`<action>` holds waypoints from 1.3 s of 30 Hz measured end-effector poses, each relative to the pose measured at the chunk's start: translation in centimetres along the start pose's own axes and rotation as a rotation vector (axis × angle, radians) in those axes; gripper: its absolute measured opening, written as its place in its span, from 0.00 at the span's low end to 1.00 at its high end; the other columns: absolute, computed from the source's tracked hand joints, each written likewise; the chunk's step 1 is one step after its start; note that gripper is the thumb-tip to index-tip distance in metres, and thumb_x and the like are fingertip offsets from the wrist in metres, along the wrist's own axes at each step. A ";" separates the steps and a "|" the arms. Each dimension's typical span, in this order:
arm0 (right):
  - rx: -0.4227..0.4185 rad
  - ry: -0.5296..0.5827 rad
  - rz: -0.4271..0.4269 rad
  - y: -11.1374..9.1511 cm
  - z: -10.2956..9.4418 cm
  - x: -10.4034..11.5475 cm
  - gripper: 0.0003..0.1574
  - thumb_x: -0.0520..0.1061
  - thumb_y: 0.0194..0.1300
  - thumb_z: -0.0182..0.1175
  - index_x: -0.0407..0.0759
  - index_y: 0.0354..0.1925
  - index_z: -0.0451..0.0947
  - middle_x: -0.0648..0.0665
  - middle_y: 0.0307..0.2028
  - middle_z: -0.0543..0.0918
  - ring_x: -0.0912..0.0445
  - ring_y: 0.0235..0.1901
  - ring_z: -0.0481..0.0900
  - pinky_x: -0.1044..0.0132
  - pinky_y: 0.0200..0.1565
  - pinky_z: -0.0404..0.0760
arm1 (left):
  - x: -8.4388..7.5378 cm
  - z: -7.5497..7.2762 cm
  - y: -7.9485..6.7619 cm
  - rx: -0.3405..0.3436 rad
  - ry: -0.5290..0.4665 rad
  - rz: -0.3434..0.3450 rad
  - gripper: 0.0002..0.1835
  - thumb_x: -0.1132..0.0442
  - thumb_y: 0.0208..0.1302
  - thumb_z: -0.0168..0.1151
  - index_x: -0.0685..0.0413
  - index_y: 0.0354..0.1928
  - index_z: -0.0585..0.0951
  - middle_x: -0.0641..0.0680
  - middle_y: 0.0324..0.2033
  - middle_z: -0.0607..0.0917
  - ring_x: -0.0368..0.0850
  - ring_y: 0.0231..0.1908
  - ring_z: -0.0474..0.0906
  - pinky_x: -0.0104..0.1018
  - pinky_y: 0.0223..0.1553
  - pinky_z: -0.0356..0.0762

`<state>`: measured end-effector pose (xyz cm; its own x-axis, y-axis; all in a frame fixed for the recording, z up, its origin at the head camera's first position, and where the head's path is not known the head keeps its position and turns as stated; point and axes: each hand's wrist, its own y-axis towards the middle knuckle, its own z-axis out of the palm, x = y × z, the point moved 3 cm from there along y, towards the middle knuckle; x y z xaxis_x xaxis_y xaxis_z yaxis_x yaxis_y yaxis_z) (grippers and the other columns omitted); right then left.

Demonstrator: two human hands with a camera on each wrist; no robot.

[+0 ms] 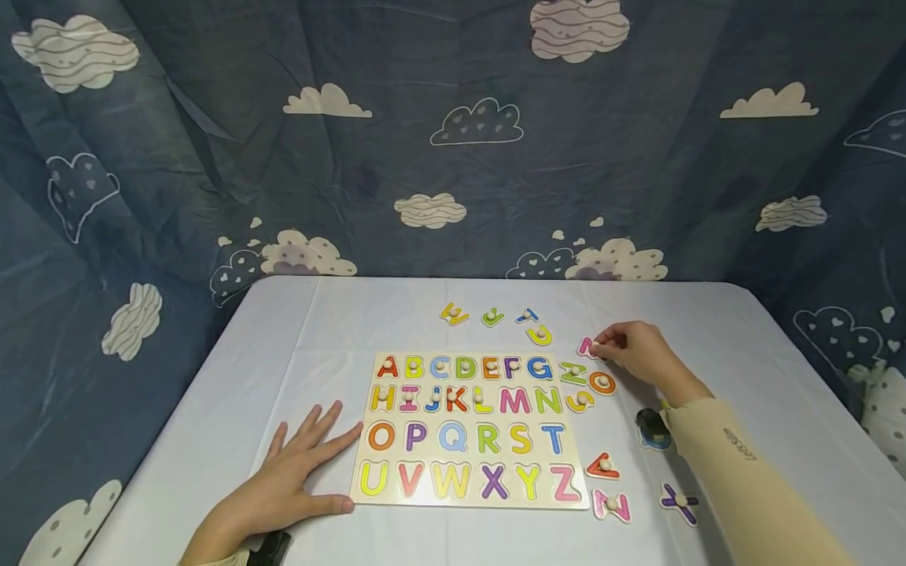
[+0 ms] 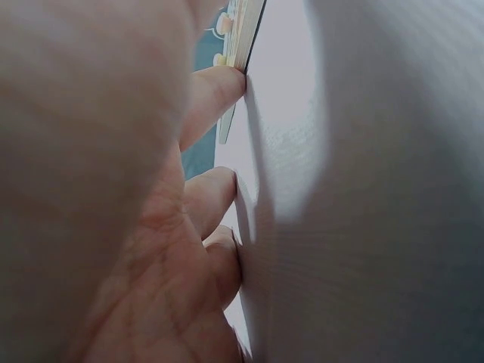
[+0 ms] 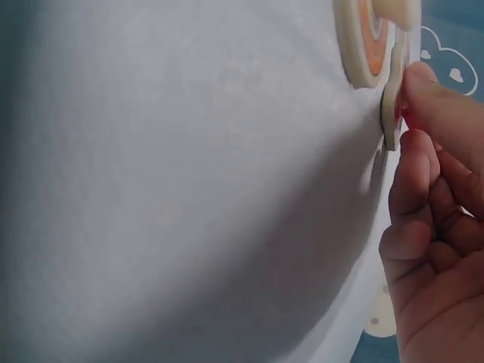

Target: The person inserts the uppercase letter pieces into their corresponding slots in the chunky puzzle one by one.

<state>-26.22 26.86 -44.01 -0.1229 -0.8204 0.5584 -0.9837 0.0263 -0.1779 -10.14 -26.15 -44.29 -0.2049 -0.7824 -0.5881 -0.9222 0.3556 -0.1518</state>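
Observation:
At the far right of the wooden alphabet board point(image 1: 442, 452), my right hand point(image 1: 637, 354) pinches a pink letter piece point(image 1: 585, 347) between thumb and fingertips. In the right wrist view that letter piece point(image 3: 392, 106) stands at the fingertips, close over the white cloth, partly hidden by the thumb. My left hand point(image 1: 300, 468) lies with spread, straight fingers at the board's left edge, its thumb and index tip right at the rim. Knobbed letters fill the top row and the second row up to L; the M recess point(image 1: 514, 401) and those after it show no knobs.
Around the board's right side lie an orange O point(image 1: 602, 383), a green letter point(image 1: 573, 373), a yellow S point(image 1: 580, 402), a red V point(image 1: 602, 466), a pink Z point(image 1: 612, 505) and a purple X point(image 1: 679, 503). Behind it are a yellow W point(image 1: 454, 314) and several others.

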 end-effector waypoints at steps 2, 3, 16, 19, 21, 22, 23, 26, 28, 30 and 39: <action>-0.002 0.002 -0.003 -0.1 0.0 -0.1 0.18 0.47 0.71 0.73 0.34 0.49 0.86 0.41 0.35 0.82 0.50 0.38 0.77 0.70 0.34 0.79 | 0.0 0.0 0.0 -0.002 0.001 0.001 0.56 0.27 0.44 0.80 0.27 0.78 0.72 0.56 0.86 0.56 0.71 0.86 0.41 0.82 0.77 0.27; -0.004 0.004 -0.007 -0.1 -0.1 -0.2 0.18 0.47 0.71 0.73 0.34 0.49 0.86 0.41 0.35 0.82 0.50 0.38 0.77 0.70 0.34 0.79 | 0.0 0.0 0.0 -0.003 0.001 0.001 0.56 0.27 0.44 0.80 0.27 0.78 0.72 0.56 0.86 0.56 0.71 0.86 0.41 0.82 0.77 0.27; 0.015 0.050 -0.002 -0.1 -0.1 -0.6 0.19 0.46 0.73 0.71 0.32 0.52 0.84 0.39 0.38 0.83 0.49 0.39 0.77 0.70 0.35 0.79 | 0.0 0.1 -0.1 -0.005 0.012 0.013 0.55 0.28 0.46 0.79 0.28 0.79 0.72 0.56 0.86 0.57 0.73 0.85 0.42 0.83 0.76 0.28; 0.017 0.048 -0.003 -0.3 -0.2 -0.4 0.20 0.48 0.72 0.72 0.33 0.52 0.84 0.39 0.38 0.83 0.50 0.39 0.77 0.69 0.34 0.79 | 0.1 0.1 -0.1 -0.004 0.012 0.006 0.55 0.27 0.45 0.79 0.27 0.79 0.72 0.56 0.86 0.56 0.72 0.85 0.42 0.82 0.77 0.28; 0.016 0.045 -0.014 -0.5 -0.4 -0.1 0.21 0.48 0.72 0.72 0.33 0.52 0.84 0.40 0.38 0.83 0.50 0.38 0.77 0.69 0.34 0.78 | 0.2 0.1 0.0 -0.005 0.014 0.004 0.56 0.26 0.45 0.79 0.27 0.79 0.72 0.56 0.86 0.56 0.72 0.85 0.42 0.82 0.77 0.28; 0.016 0.043 -0.024 -0.6 -0.4 0.1 0.21 0.48 0.72 0.72 0.33 0.52 0.84 0.41 0.38 0.83 0.50 0.38 0.76 0.69 0.33 0.77 | 0.2 0.1 0.0 -0.006 0.014 0.005 0.56 0.26 0.44 0.79 0.27 0.79 0.72 0.56 0.86 0.56 0.72 0.85 0.42 0.82 0.77 0.28; 0.018 0.043 -0.035 -0.8 -0.5 0.3 0.21 0.48 0.72 0.72 0.33 0.52 0.84 0.41 0.37 0.84 0.50 0.38 0.76 0.69 0.33 0.77 | 0.2 0.1 0.0 -0.008 0.016 0.005 0.56 0.26 0.44 0.79 0.26 0.79 0.72 0.56 0.86 0.56 0.72 0.85 0.42 0.82 0.77 0.28; 0.028 0.048 -0.066 -1.4 -0.5 1.0 0.20 0.48 0.71 0.72 0.34 0.51 0.85 0.43 0.37 0.84 0.51 0.37 0.76 0.69 0.32 0.76 | 0.2 0.1 0.0 -0.011 0.018 0.007 0.56 0.26 0.44 0.79 0.26 0.79 0.72 0.55 0.86 0.56 0.71 0.85 0.42 0.82 0.77 0.28; 0.042 0.053 -0.089 -1.9 -0.4 1.5 0.19 0.48 0.71 0.73 0.34 0.51 0.85 0.43 0.36 0.84 0.51 0.37 0.76 0.69 0.31 0.76 | 0.2 0.1 0.0 -0.009 0.016 0.009 0.55 0.26 0.45 0.79 0.26 0.79 0.72 0.55 0.86 0.56 0.71 0.85 0.42 0.82 0.77 0.28; 0.055 0.062 -0.102 -2.3 -0.2 1.9 0.19 0.48 0.71 0.73 0.34 0.50 0.85 0.43 0.36 0.83 0.51 0.37 0.76 0.70 0.31 0.76 | 0.2 0.1 0.0 -0.007 0.015 0.011 0.55 0.26 0.45 0.79 0.27 0.79 0.72 0.56 0.86 0.56 0.72 0.85 0.42 0.82 0.77 0.28; 0.112 0.096 -0.155 -4.0 1.4 4.3 0.16 0.48 0.71 0.73 0.37 0.48 0.86 0.45 0.34 0.82 0.53 0.34 0.76 0.70 0.28 0.76 | 0.0 0.1 0.0 -0.002 0.017 0.013 0.55 0.28 0.46 0.80 0.28 0.79 0.72 0.56 0.86 0.56 0.72 0.85 0.42 0.82 0.77 0.28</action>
<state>-22.58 22.38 -42.03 0.0115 -0.7513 0.6599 -0.9718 -0.1638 -0.1696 -10.11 -26.09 -44.35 -0.2229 -0.7864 -0.5761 -0.9200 0.3651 -0.1425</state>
